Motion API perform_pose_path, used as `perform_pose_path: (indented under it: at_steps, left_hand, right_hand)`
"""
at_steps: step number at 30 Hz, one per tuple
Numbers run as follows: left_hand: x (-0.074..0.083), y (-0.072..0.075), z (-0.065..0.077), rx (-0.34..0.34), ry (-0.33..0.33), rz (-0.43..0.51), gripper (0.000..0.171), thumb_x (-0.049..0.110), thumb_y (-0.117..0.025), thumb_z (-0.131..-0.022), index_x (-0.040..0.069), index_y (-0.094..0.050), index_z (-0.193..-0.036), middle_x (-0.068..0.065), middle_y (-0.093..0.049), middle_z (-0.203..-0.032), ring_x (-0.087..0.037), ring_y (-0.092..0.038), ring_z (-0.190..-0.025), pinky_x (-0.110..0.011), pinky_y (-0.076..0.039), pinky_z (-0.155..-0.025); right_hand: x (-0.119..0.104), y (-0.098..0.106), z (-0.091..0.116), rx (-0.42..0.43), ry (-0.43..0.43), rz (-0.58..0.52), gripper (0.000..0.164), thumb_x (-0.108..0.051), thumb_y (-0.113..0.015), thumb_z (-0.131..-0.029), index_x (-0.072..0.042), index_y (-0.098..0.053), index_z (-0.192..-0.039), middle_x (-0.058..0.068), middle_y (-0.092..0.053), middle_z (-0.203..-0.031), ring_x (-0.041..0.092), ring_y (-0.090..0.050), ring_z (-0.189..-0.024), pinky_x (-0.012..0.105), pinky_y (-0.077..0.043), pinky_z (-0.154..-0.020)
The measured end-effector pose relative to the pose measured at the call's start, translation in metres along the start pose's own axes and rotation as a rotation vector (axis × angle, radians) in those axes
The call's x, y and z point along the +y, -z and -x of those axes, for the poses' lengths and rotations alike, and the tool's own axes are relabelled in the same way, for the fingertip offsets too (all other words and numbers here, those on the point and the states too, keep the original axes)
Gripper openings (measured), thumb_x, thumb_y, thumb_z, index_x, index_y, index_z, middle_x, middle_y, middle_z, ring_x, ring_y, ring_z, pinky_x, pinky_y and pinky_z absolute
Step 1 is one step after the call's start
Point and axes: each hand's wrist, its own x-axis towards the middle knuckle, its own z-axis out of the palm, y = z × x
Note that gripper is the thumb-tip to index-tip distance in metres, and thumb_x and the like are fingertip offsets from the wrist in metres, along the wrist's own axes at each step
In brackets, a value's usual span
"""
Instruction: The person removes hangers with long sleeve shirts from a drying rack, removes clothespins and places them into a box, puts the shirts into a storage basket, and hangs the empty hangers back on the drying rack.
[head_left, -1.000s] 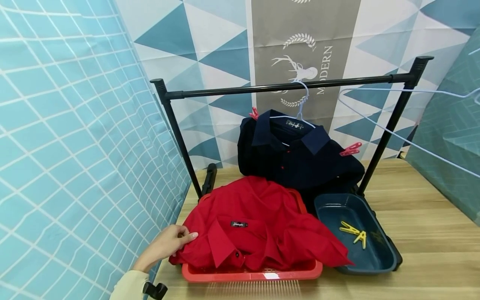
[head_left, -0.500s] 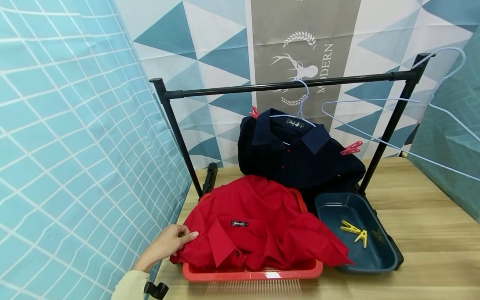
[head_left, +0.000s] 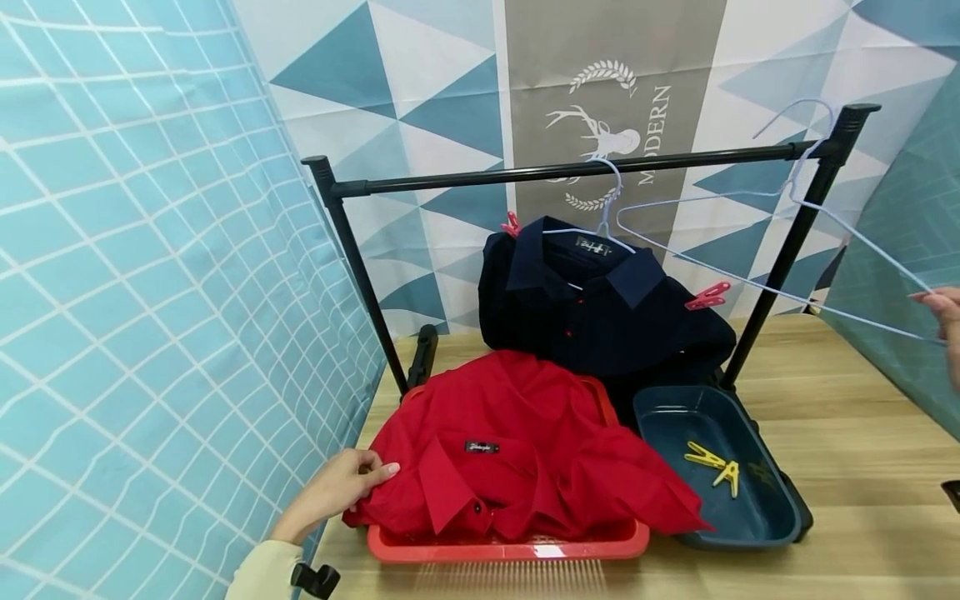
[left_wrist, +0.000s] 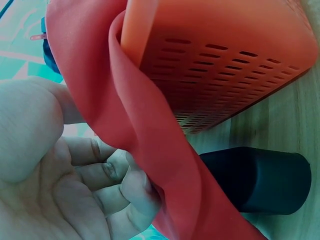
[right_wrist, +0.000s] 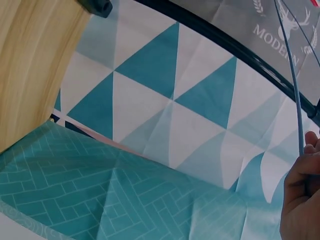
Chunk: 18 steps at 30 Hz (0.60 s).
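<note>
A red collared shirt (head_left: pixel 506 400) lies bunched over a red basket (head_left: pixel 450 553). My left hand (head_left: pixel 336 487) pinches cloth at the shirt's left side; in the left wrist view, the red fabric runs between thumb and curled fingers beside the slotted basket wall (left_wrist: pixel 235 45). At the right edge of the head view, my right hand (head_left: pixel 948 321) grips one end of a pale blue wire hanger (head_left: pixel 795 187). The hanger is bare, its hook uppermost, its other end pointing toward the rack. Only part of this hand (right_wrist: pixel 305 195) shows in the right wrist view.
A black rack (head_left: pixel 480 179) stands behind the basket. From its bar a navy shirt (head_left: pixel 592 333) hangs on another hanger, with red clothespins (head_left: pixel 707 296) at its shoulders. Right of the basket, a dark blue tray (head_left: pixel 675 412) holds yellow clothespins (head_left: pixel 705 456).
The hanger has swung leftward into view, its hook now visible in front of the rack's right post. My right hand has come into view. The left hand keeps its hold on the shirt.
</note>
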Motion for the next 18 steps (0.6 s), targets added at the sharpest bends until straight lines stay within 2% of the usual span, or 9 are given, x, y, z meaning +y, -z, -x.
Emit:
perform_pose_path:
  at_steps: [1,2,4,8,11,14,15,17,18]
  left_hand:
    - [0.000,0.000,0.000,0.000,-0.001,0.001,0.037,0.036,-0.069,-0.099,0.009,-0.061,-0.076,0.002,-0.045,-0.057,-0.014,-0.044,-0.050,-0.032,-0.045,-0.049]
    - [0.000,0.000,0.000,-0.001,0.001,0.004,0.037,0.037,-0.069,-0.099,0.009,-0.061,-0.076,0.002,-0.045,-0.057,-0.014,-0.044,-0.050,-0.031,-0.044,-0.049]
    - [0.000,0.000,0.000,-0.001,0.002,0.011,0.038,0.037,-0.069,-0.099,0.009,-0.060,-0.075,0.002,-0.044,-0.058,-0.014,-0.044,-0.050,-0.031,-0.044,-0.049]
    - [0.000,0.000,-0.001,0.002,0.002,0.007,0.038,0.036,-0.069,-0.099,0.008,-0.060,-0.075,0.003,-0.043,-0.058,-0.014,-0.045,-0.050,-0.031,-0.044,-0.049]
    - [0.000,0.000,-0.001,0.009,0.008,-0.008,0.037,0.036,-0.070,-0.099,0.009,-0.060,-0.075,0.002,-0.044,-0.059,-0.014,-0.046,-0.050,-0.032,-0.045,-0.050]
    - [0.001,0.000,-0.001,0.014,0.014,-0.019,0.037,0.036,-0.070,-0.099,0.009,-0.060,-0.075,0.002,-0.045,-0.060,-0.015,-0.046,-0.049,-0.032,-0.044,-0.050]
    - [0.001,0.000,-0.001,0.016,0.012,-0.022,0.037,0.036,-0.070,-0.099,0.009,-0.060,-0.075,0.002,-0.045,-0.060,-0.014,-0.046,-0.049,-0.031,-0.044,-0.050]
    - [0.001,-0.001,-0.002,0.016,0.008,-0.023,0.037,0.036,-0.070,-0.099,0.009,-0.060,-0.075,0.002,-0.045,-0.060,-0.014,-0.045,-0.049,-0.031,-0.044,-0.049]
    - [0.001,-0.001,-0.002,0.017,0.007,-0.022,0.036,0.036,-0.070,-0.099,0.009,-0.060,-0.076,0.002,-0.046,-0.060,-0.014,-0.045,-0.049,-0.031,-0.043,-0.049]
  right_hand:
    - [-0.039,-0.010,0.002,0.011,-0.004,-0.014,0.029,-0.027,-0.054,-0.107,-0.052,-0.064,-0.096,-0.036,-0.054,-0.087,-0.009,-0.035,-0.065,0.009,-0.022,-0.061]
    - [-0.061,-0.016,0.003,0.014,-0.001,-0.017,0.030,-0.027,-0.054,-0.106,-0.053,-0.063,-0.095,-0.038,-0.054,-0.088,-0.009,-0.035,-0.066,0.008,-0.023,-0.062]
    - [-0.079,-0.021,0.005,0.014,0.000,-0.019,0.033,-0.023,-0.055,-0.106,-0.052,-0.062,-0.094,-0.038,-0.054,-0.086,-0.010,-0.035,-0.065,0.007,-0.024,-0.063]
    - [-0.072,-0.019,0.010,0.000,-0.005,0.037,0.039,-0.014,-0.057,-0.106,-0.051,-0.064,-0.095,-0.033,-0.049,-0.077,-0.009,-0.036,-0.063,0.008,-0.024,-0.058]
    - [-0.065,-0.017,0.013,-0.022,0.045,0.095,0.039,-0.010,-0.059,-0.105,-0.048,-0.065,-0.099,-0.028,-0.045,-0.073,-0.009,-0.035,-0.060,0.010,-0.022,-0.052]
    - [-0.062,-0.016,0.015,-0.023,0.093,0.105,0.036,-0.008,-0.061,-0.104,-0.044,-0.067,-0.102,-0.027,-0.044,-0.071,-0.008,-0.032,-0.059,0.013,-0.019,-0.049]
    - [-0.062,-0.016,0.016,-0.019,0.091,0.112,0.036,-0.009,-0.061,-0.104,-0.045,-0.067,-0.101,-0.027,-0.044,-0.072,-0.008,-0.032,-0.059,0.013,-0.020,-0.049]
    - [-0.064,-0.017,0.017,-0.007,0.079,0.093,0.032,-0.007,-0.062,-0.103,-0.038,-0.072,-0.102,-0.026,-0.045,-0.072,-0.007,-0.031,-0.058,0.014,-0.019,-0.048]
    - [-0.066,-0.018,0.018,-0.002,0.068,0.102,0.032,-0.007,-0.063,-0.103,-0.038,-0.071,-0.101,-0.026,-0.045,-0.073,-0.006,-0.030,-0.058,0.014,-0.019,-0.049]
